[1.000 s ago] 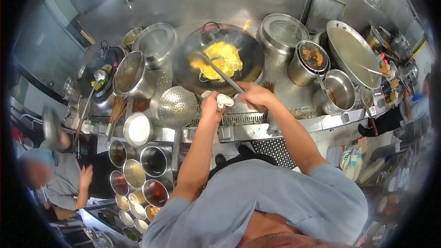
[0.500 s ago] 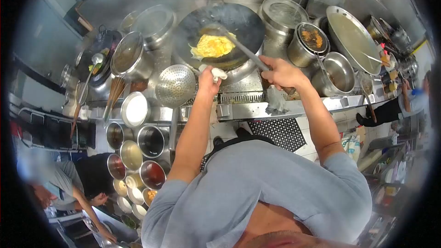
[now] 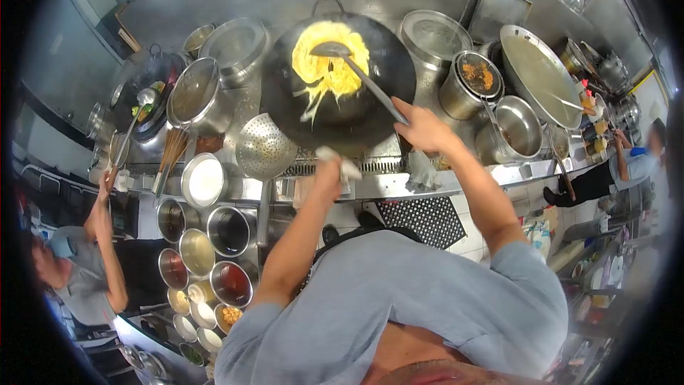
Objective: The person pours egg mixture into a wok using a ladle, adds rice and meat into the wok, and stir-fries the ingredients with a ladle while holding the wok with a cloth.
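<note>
Upper centre, a ragged yellow mass (image 3: 345, 83) lies in the round, dark wok (image 3: 388, 53). The right hand (image 3: 425, 128) grips a long-handled ladle (image 3: 366, 81); the left hand (image 3: 328, 180) clutches crumpled white cloth (image 3: 348, 168).

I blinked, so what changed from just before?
The egg moved to the far side of the wok and spread out from a mound. At the left, a co-worker's hand took hold of another spoon. The right hand still grips the ladle; the left hand still has the cloth.

Black floor mat (image 3: 422, 222), perhaps perforated
</note>
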### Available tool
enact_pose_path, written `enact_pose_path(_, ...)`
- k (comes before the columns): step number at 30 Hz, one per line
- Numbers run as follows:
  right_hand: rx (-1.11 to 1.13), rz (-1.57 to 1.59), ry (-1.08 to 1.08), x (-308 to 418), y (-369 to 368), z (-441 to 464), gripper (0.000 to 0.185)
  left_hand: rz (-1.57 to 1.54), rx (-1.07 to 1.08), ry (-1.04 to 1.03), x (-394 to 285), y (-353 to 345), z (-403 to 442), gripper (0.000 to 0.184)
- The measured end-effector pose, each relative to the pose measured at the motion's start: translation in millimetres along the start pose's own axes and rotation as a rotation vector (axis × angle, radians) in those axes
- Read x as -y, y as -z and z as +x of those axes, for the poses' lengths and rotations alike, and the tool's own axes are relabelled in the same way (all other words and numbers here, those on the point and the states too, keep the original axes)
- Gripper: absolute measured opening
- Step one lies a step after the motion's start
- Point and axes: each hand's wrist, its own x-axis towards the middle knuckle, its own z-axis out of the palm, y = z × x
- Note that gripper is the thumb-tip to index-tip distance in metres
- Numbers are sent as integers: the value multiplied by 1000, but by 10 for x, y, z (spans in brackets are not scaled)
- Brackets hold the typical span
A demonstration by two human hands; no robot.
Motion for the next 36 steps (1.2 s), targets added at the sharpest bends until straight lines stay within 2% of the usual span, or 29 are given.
enact_pose_path(1,-4,133,-64,120,131,-216,62,-17,-31,60,-60,-48,-331,27)
enact_pose_path(3,-67,338,-130,185,190,-603,60,-87,-61,11,-81,-72,-375,29)
enact_pose_path(4,60,415,-340,386,319,-774,66,-140,-91,-23,-80,-67,-427,31)
enact_pose_path(5,11,444,-318,298,124,-881,67,-196,-181,17,-309,-202,-429,29)
enact_pose_path(7,-140,435,-219,58,-435,-1008,67,-174,-55,-28,-576,-236,-94,16)
enact_pose_path(8,-239,388,-137,0,-756,-974,66,-157,-170,34,-822,-464,-116,12)
enact_pose_path(10,-409,121,130,-183,-1441,-775,61,-189,-54,15,-840,-505,279,12)
enact_pose_path(11,-406,125,125,-131,-1468,-745,61,-184,-18,31,-802,-451,456,14)
enact_pose_path(13,-69,590,-231,-26,-1363,-540,59,-193,7,29,-824,-406,506,16)
enact_pose_path(14,-48,590,-216,20,-1247,-534,59,-231,57,93,-828,-349,413,22)
enact_pose_path(16,123,1281,-438,42,-901,-591,58,-282,87,149,-814,-197,117,28)
enact_pose_path(17,155,1492,-451,-52,-810,-616,58,-275,160,172,-763,-107,-70,37)
enact_pose_path(18,132,1426,-457,-203,-863,-586,58,-274,229,194,-660,9,-237,46)
enact_pose_path(20,-123,777,-410,-327,-1227,-560,59,-292,313,191,-342,370,-477,56)
enact_pose_path(21,-101,1002,-462,-269,-1195,-615,59,-249,282,154,-314,424,-781,59)
enact_pose_path(22,-48,1218,-521,-208,-1080,-638,59,-254,301,177,-229,547,-1019,61)
enact_pose_path(24,127,1503,-450,-119,-966,-729,56,-290,367,184,1,893,-1375,61)
enact_pose_path(26,397,1620,-431,-86,-945,-777,49,-366,283,76,129,1007,-1689,62)
enact_pose_path(30,781,1386,-447,335,-929,-627,43,-384,210,18,324,1100,-1955,62)
enact_pose_path(35,1167,1402,-532,800,-1070,-534,43,-430,154,10,341,1111,-2023,64)
enact_pose_path(36,1166,1400,-534,852,-1085,-547,43,-433,156,11,356,1123,-2040,64)
